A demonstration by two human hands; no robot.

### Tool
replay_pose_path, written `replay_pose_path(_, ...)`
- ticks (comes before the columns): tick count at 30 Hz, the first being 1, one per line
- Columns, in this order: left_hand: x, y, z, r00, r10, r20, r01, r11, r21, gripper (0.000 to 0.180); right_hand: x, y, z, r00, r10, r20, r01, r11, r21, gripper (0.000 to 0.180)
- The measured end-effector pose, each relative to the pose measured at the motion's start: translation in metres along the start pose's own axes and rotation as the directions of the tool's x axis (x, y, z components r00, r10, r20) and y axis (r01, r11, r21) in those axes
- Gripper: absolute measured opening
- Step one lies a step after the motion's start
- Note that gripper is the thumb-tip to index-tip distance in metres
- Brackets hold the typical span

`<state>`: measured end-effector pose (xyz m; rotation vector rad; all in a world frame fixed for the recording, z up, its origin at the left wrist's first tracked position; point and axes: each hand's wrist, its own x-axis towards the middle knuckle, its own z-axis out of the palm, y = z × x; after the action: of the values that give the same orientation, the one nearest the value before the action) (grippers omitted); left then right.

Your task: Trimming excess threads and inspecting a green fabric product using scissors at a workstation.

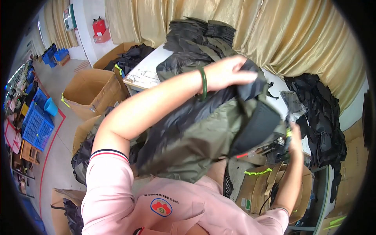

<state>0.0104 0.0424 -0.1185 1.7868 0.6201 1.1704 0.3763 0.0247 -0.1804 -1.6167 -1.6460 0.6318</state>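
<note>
1. Plainly, through the head camera I see a large piece of olive and black fabric (203,139) at the centre, hanging slantwise in front of the wearer's chest; its lower edge is blurred.
2. On its right side I make out a smooth black panel (256,125) with a curved edge.
3. My wearer's left hand (235,74) is closed over the fabric's upper end, thumb stretched along the cloth; a dark green bangle (203,83) circles that wrist.
4. The right hand (295,140) is blurred, just beside the fabric's right edge. Something yellow-green (289,135) shows at its fingers; from here I cannot tell how far the hand is closed or whether it grips that.
5. Behind the fabric I see a white-topped bench (147,66) carrying a tall stack of dark cloth pieces (201,33).
6. At the bench's right end lie a clear plastic bag (293,102) and a heap of black cloth (321,113) that droops over the side.
7. To the left I find an open cardboard box (94,94); another box (252,192), with a yellow-green strip (258,171) on its rim, is at lower right.
8. Farthest out, gold curtains (137,19) hang behind the bench, and blue crates (39,121) stand far left, past a red floor line (50,156).
</note>
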Motion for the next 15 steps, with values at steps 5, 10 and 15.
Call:
replay_pose_path(5,-0.106,-0.158,-0.024,0.868,-0.444,0.223,0.198,0.721,0.665,0.089,-0.044,0.210,0.066,0.843,0.399,0.360,-0.331,0.913,-0.237,0.023)
replay_pose_path(10,-0.219,-0.179,-0.032,0.945,-0.308,-0.107,0.265,0.535,0.802,0.082,-0.066,0.241,0.076,0.998,0.066,0.001,-0.066,0.995,-0.080,0.031)
replay_pose_path(15,-0.280,-0.194,-0.029,0.747,-0.405,-0.527,0.615,0.721,0.319,0.076,-0.009,0.156,0.113,0.996,0.005,0.088,-0.014,0.995,0.100,0.033)
